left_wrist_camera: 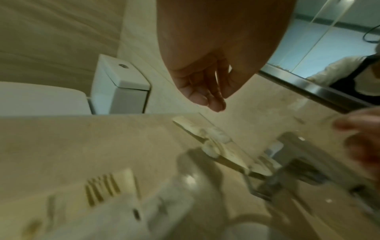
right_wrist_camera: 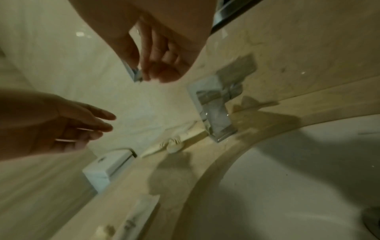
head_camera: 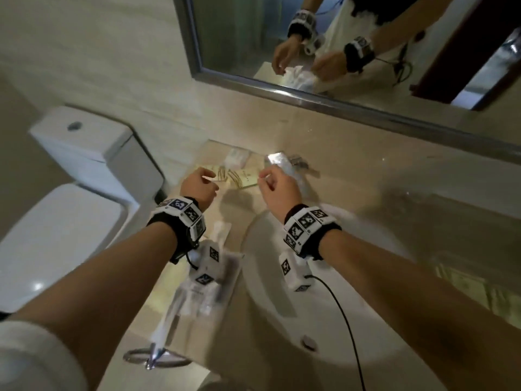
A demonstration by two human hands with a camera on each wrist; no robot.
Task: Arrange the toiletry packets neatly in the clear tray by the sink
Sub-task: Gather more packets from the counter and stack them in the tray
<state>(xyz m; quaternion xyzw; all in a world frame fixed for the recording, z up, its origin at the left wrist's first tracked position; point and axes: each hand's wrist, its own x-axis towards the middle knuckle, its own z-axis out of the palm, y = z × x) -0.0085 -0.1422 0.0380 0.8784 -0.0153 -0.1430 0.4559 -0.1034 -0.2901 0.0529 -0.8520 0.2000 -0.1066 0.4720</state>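
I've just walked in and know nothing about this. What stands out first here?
Two bare forearms with checker-marked wristbands reach over a beige counter. The right hand pinches a shiny clear packet above the tap, while the left hand hovers over the beige packets by the wall. A mirror above repeats both hands, and a white toilet stands to the left.

toilet [head_camera: 93, 153] left of counter [head_camera: 352, 170], sink [head_camera: 324, 277] before faucet [head_camera: 293, 162]

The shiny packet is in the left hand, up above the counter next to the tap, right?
Not quite. The shiny packet is pinched in the right hand, not the left. The head view shows this, and the right wrist view shows its fingers closed on it. The left hand holds nothing. The rest is right: it is above the counter, next to the tap.
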